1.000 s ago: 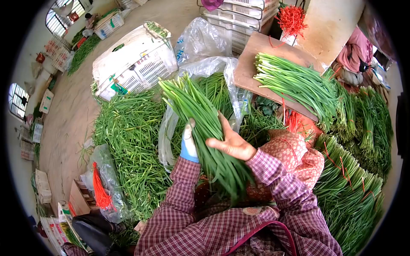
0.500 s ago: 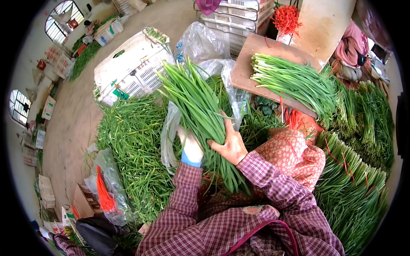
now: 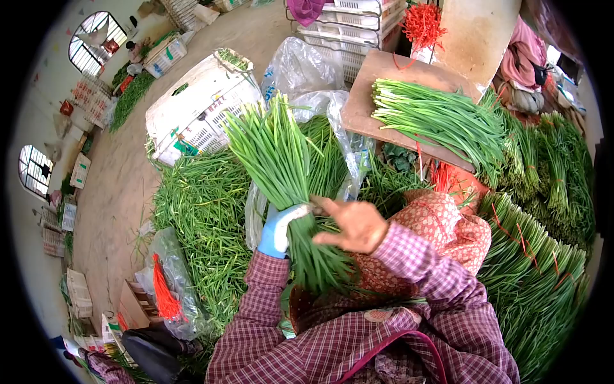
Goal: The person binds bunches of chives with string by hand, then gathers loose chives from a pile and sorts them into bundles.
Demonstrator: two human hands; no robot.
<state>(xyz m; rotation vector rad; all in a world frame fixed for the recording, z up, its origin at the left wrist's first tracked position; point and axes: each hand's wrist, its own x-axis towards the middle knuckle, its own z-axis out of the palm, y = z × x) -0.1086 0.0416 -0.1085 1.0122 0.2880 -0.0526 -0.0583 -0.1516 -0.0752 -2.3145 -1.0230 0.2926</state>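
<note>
My left hand (image 3: 280, 232), in a white and blue glove, is wrapped around the lower middle of a thick bunch of garlic chives (image 3: 272, 150). The pale stem ends point up and away; the dark leaf tips hang down over my lap. Just right of the bunch is my right hand (image 3: 354, 225), bare, with thumb and forefinger spread apart. Its forefinger reaches the bunch near my gloved thumb; whether it touches is unclear. Another pile of chives (image 3: 435, 118) lies on a brown board (image 3: 359, 105) ahead to the right.
Loose chives (image 3: 208, 211) heap up on my left, beside a white plastic crate (image 3: 204, 105). Clear plastic sheeting (image 3: 304, 67) lies ahead. Bundles with red ties (image 3: 531, 269) are stacked at my right. Red ties hang at the back (image 3: 424, 27) and lie on the left (image 3: 167, 294).
My left hand has closed around the bunch, which now stands more upright and gathered. My right hand has come off it and moved slightly right, fingers spread.
</note>
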